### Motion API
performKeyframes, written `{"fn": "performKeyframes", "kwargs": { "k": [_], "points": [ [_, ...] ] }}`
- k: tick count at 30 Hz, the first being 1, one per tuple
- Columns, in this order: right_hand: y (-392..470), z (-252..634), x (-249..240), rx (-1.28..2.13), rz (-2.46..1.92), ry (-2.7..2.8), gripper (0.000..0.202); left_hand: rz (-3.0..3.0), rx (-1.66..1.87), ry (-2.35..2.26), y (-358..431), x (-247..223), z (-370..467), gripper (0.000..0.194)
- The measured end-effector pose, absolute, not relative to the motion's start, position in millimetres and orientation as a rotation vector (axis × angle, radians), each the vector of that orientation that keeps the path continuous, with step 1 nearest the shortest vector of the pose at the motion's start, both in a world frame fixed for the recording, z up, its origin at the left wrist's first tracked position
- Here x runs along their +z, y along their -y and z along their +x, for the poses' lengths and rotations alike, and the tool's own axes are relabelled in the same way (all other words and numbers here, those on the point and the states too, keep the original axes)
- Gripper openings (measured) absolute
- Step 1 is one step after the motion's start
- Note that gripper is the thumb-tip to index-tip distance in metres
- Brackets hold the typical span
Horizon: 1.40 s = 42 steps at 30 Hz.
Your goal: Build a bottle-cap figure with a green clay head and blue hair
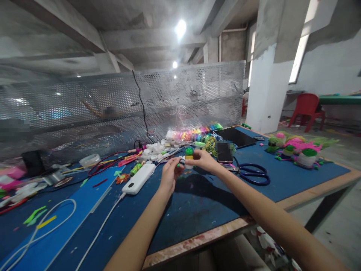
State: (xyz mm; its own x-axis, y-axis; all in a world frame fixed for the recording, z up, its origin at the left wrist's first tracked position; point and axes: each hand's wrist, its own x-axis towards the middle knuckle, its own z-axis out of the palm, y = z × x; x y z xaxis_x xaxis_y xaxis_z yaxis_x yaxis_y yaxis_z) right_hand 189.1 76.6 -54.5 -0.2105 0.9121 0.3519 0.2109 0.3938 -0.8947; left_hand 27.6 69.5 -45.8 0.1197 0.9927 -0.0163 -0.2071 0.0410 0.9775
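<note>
My left hand (170, 175) is closed in a pinch above the blue mat, with a bit of green and white showing at its fingertips. What exactly it holds is mostly hidden. Close beside it, my right hand (203, 161) has thumb and fingers closed around a small figure (189, 152) with a round green top and a yellow lower part. The fingers cover part of the yellow. Fingertips of both hands nearly meet in front of a whitish piece. To the right lie blue-handled scissors (255, 174), and behind the right hand is a phone (225, 152).
A white power bank (140, 179) with a cable lies left of my hands. Behind are white pieces (158, 149), colourful clay packs (194, 133) and a black tablet (237, 137). Pink-and-green crafted figures (306, 152) stand at right. A perforated metal screen (169, 101) borders the table.
</note>
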Motion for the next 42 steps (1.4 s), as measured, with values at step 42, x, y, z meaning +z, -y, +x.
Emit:
{"fn": "performKeyframes", "kwargs": {
  "k": [42],
  "points": [
    [-66.2,191.9,-42.4,1.048,-1.085,1.525,0.020,0.637,1.203,-0.772,-75.8,-38.3,20.7,0.031]
  ]
}}
